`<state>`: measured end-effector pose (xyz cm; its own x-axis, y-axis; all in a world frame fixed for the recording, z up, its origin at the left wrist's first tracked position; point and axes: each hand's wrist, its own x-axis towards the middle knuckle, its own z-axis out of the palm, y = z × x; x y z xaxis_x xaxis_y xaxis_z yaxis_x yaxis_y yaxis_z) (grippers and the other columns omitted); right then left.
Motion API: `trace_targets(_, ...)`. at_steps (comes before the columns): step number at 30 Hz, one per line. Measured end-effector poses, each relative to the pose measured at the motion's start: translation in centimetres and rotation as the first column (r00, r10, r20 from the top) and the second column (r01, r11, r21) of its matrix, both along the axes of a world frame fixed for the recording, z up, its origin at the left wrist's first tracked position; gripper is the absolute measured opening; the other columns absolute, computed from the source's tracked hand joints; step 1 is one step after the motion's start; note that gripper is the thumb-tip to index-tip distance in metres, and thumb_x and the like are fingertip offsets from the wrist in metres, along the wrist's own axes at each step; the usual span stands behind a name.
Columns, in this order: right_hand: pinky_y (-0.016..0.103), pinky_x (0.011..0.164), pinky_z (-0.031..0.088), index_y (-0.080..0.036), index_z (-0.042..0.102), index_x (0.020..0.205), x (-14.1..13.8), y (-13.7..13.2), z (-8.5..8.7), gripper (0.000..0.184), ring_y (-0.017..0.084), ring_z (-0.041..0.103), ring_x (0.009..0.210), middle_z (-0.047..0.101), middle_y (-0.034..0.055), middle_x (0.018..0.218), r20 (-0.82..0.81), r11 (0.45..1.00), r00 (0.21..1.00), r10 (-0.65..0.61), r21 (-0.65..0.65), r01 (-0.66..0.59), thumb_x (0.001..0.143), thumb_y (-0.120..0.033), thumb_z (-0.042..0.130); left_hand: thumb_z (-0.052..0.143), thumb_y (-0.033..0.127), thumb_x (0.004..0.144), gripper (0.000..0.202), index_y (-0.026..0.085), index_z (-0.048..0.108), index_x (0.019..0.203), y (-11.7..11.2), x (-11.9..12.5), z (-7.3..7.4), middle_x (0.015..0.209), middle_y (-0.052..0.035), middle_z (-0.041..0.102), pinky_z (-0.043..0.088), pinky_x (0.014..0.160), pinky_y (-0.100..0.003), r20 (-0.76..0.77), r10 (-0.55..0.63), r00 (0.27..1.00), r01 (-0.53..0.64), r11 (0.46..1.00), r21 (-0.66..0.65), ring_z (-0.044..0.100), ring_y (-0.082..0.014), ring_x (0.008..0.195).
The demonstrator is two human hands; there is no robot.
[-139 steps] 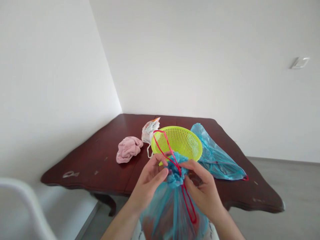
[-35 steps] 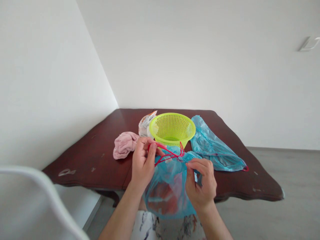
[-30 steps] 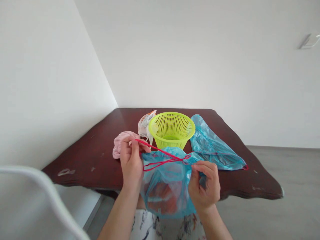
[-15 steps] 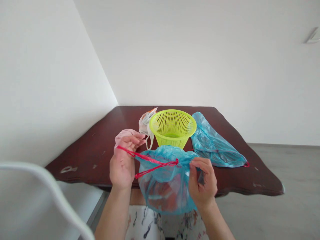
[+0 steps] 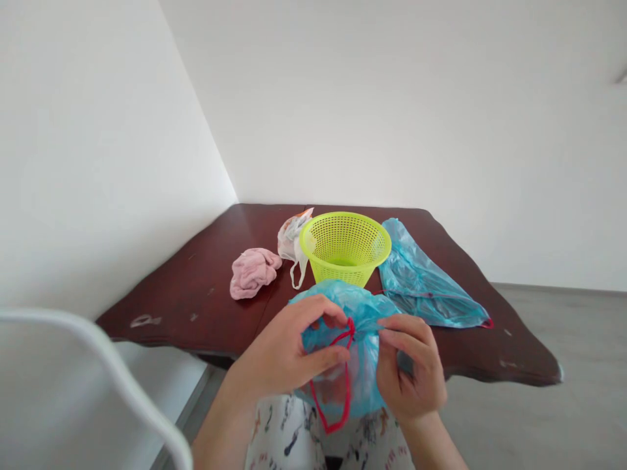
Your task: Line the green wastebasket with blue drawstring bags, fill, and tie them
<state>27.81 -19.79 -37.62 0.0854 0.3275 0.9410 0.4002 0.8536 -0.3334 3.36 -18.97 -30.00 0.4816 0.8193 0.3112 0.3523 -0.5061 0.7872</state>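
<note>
A translucent blue plastic bag (image 5: pixel 365 375) hangs in front of me, its neck gathered and reddish contents showing blurrily through it. My right hand (image 5: pixel 414 362) pinches the gathered blue plastic on the right side. On the left, my left hand (image 5: pixel 298 346) reaches to the knot of the red drawstring (image 5: pixel 347 391). Its index fingertip is at the knot, while the thumb stays apart below, leaving a gap between them. From the knot the red drawstring dangles in a loop over the bag's front.
On the dark red-brown table (image 5: pixel 196 313) stands a yellow-green plastic basket (image 5: pixel 345 271). Left of it are a white plastic bag (image 5: pixel 294 241) and a crumpled pink cloth (image 5: pixel 255 271). Another blue bag (image 5: pixel 426 287) lies at right. A white curved bar (image 5: pixel 112 372) crosses the lower left.
My left hand has moved right from beneath the stretched red drawstring to its knot. The loop now hangs down instead of running left. My right hand keeps its pinch.
</note>
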Motion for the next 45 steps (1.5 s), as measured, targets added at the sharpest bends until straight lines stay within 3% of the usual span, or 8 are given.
trace_targets(6, 0.041, 0.088, 0.067, -0.02, 0.075, 0.133, -0.6, -0.1, 0.2, 0.044, 0.024, 0.079, 0.105, 0.079, 0.0083, 0.116, -0.055, 0.999, 0.998, -0.006, -0.053, 0.003, 0.1, 0.009, 0.07, 0.081, 0.037, 0.115, 0.014, 0.026, 0.081, 0.107, -0.4, 1.2, -0.6, 0.104, 0.0006, 0.086, 0.056, 0.091, -0.031, 0.078, 0.062, 0.995, -0.06, 0.998, -0.026, 0.076, -0.0187, 0.096)
trace_targets(12, 0.052, 0.097, 0.062, -0.025, 0.075, 0.138, -0.6, -0.5, 1.9, 0.028, 0.03, 0.075, 0.112, 0.078, 0.0104, 0.123, 0.18, 0.956, 0.983, 0.041, -0.293, 0.014, 0.11, -0.024, 0.08, 0.073, 0.041, 0.12, 0.02, 0.025, 0.076, 0.11, -0.2, 1.4, -0.9, 0.107, -0.0022, 0.081, 0.053, 0.09, -0.032, 0.126, 0.11, 0.986, -0.114, 0.993, 0.024, 0.072, -0.0197, 0.098)
trace_targets(16, 0.045, 0.087, 0.058, -0.027, 0.076, 0.114, -0.7, -0.4, 2.0, 0.011, 0.024, 0.072, 0.098, 0.076, 0.0049, 0.109, 0.194, 0.957, 0.98, 0.052, -0.29, 0.007, 0.112, -0.016, 0.077, 0.067, 0.039, 0.123, 0.019, 0.025, 0.072, 0.111, -0.3, 1.4, -1.0, 0.111, -0.0054, 0.078, 0.053, 0.096, -0.035, 0.127, 0.086, 0.988, -0.097, 0.992, 0.085, 0.071, -0.0226, 0.104)
trace_targets(20, 0.045, 0.088, 0.06, -0.027, 0.079, 0.117, -0.7, -0.5, 1.6, 0.016, 0.025, 0.073, 0.099, 0.076, 0.0066, 0.113, 0.203, 0.953, 0.975, 0.09, -0.302, -0.025, 0.112, -0.012, 0.074, 0.063, 0.038, 0.125, 0.017, 0.026, 0.07, 0.114, -0.4, 1.3, -1.3, 0.114, -0.006, 0.077, 0.053, 0.099, -0.037, 0.124, 0.099, 0.987, -0.11, 0.99, 0.084, 0.07, -0.0237, 0.107)
trace_targets(29, 0.046, 0.1, 0.063, -0.027, 0.078, 0.13, -0.3, -1.1, 2.2, 0.019, 0.026, 0.076, 0.114, 0.078, 0.0086, 0.126, 0.147, 0.897, 0.957, 0.249, -0.409, -0.17, 0.113, -0.019, 0.074, 0.074, 0.027, 0.116, 0.001, 0.026, 0.074, 0.115, -0.7, 1.3, -0.7, 0.115, -0.0042, 0.08, 0.055, 0.101, -0.036, 0.145, 0.028, 0.989, -0.047, 0.991, 0.126, 0.073, -0.0226, 0.109)
trace_targets(34, 0.038, 0.094, 0.06, -0.026, 0.073, 0.114, -0.9, -1.3, 3.3, 0.007, 0.021, 0.074, 0.105, 0.076, 0.0035, 0.112, 0.066, 0.869, 0.967, 0.247, -0.456, -0.191, 0.114, -0.019, 0.073, 0.076, 0.02, 0.112, 0.007, 0.026, 0.078, 0.11, -0.6, 1.6, -0.7, 0.113, -0.0054, 0.077, 0.057, 0.097, -0.037, 0.151, -0.004, 0.988, -0.019, 0.988, 0.156, 0.074, -0.023, 0.107)
trace_targets(40, 0.027, 0.08, 0.06, -0.026, 0.075, 0.107, -1.8, -1.1, 3.6, 0.008, 0.016, 0.072, 0.089, 0.076, -0.0008, 0.098, -0.186, 0.725, 0.929, 0.319, -0.584, -0.366, 0.115, -0.023, 0.075, 0.073, 0.02, 0.11, 0.011, 0.025, 0.074, 0.101, -0.6, 1.8, -0.9, 0.109, -0.0054, 0.075, 0.055, 0.089, -0.039, 0.083, -0.011, 0.996, -0.008, 0.976, 0.215, 0.072, -0.0229, 0.1)
trace_targets(45, 0.029, 0.084, 0.063, -0.025, 0.075, 0.1, -2.2, -0.7, 3.4, 0.013, 0.017, 0.075, 0.092, 0.077, 0.0005, 0.095, -0.243, 0.747, 0.925, 0.293, -0.545, -0.38, 0.112, -0.022, 0.078, 0.07, 0.022, 0.111, 0.015, 0.025, 0.07, 0.096, -0.8, 1.9, -0.8, 0.103, -0.0048, 0.072, 0.053, 0.087, -0.04, 0.093, 0.069, 0.993, -0.085, 0.982, 0.172, 0.071, -0.0236, 0.097)
